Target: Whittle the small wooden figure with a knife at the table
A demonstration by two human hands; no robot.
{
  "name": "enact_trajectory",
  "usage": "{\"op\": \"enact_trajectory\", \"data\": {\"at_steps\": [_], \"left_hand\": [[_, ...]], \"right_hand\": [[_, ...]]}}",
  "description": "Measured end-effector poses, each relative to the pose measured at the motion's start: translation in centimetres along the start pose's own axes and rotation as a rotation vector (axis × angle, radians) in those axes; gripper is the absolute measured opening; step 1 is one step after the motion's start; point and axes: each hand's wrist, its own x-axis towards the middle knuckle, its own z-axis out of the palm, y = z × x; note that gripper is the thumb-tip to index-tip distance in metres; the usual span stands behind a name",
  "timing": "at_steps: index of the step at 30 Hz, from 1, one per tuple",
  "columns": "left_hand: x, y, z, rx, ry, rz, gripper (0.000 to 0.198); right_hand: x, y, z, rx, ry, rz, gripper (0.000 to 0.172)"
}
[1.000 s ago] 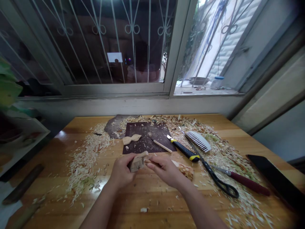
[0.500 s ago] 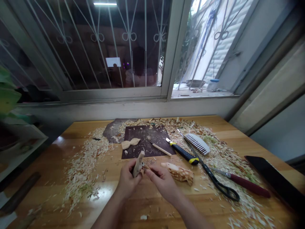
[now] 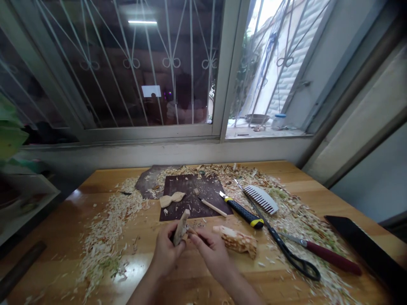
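Observation:
My left hand (image 3: 167,245) is closed round a small carved piece of wood (image 3: 182,226), which stands tilted upward between thumb and fingers. My right hand (image 3: 212,253) pinches a small tool with a brownish handle (image 3: 192,231); its tip meets the right side of the wood, and fingers hide most of it, so its kind is unclear. Just right of that hand lies a roughly carved block of wood (image 3: 237,240). Beyond the hands, a bow-tie-shaped wooden piece (image 3: 172,199) and a slim tool with a pale wooden handle (image 3: 214,207) rest on a dark mat (image 3: 178,183).
Wood shavings (image 3: 104,237) cover the table's left, back and right. To the right lie a black-and-yellow utility knife (image 3: 243,210), a white comb (image 3: 261,199), a long tool with a black loop handle (image 3: 288,250), a red-handled knife (image 3: 332,256) and a black flat object (image 3: 359,243).
The camera view has tilted slightly upward, so the scene sits lower. Both hands stay together at the wood with the same grip; the tool has shifted only slightly against it.

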Motion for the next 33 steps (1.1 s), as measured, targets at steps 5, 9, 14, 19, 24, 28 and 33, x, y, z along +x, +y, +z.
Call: {"op": "enact_trajectory", "data": {"at_steps": [5,9,14,19,24,28,33], "left_hand": [[0.4,0.4,-0.6,0.175,-0.178,0.088,0.022],[0.4,0.0,-0.3,0.220,-0.175,0.011,0.017],[0.5,0.1,0.1,-0.083,-0.053,-0.111,0.014],[0.6,0.2,-0.7,0.007,-0.055,-0.059,0.015],[0.3,0.2,-1.3,0.353,-0.166,0.099,0.020],[0.0,0.8,-1.5,0.414,-0.114,0.128,0.021],[-0.2,1.4,-0.9,0.044,-0.076,-0.006,0.016]], "right_hand": [[0.9,-0.5,-4.2,-0.147,-0.153,-0.086,0.026],[0.5,0.2,-4.6,-0.205,-0.096,-0.095,0.023],[0.1,0.7,0.4,-0.008,0.043,0.014,0.029],[1.1,-0.2,-1.2,-0.129,-0.113,-0.059,0.025],[1.1,-0.2,-5.2,-0.290,-0.207,-0.145,0.022],[0.1,0.3,-4.1,-0.276,-0.157,-0.140,0.021],[-0.4,0.4,-0.5,-0.015,-0.034,-0.064,0.023]]}}
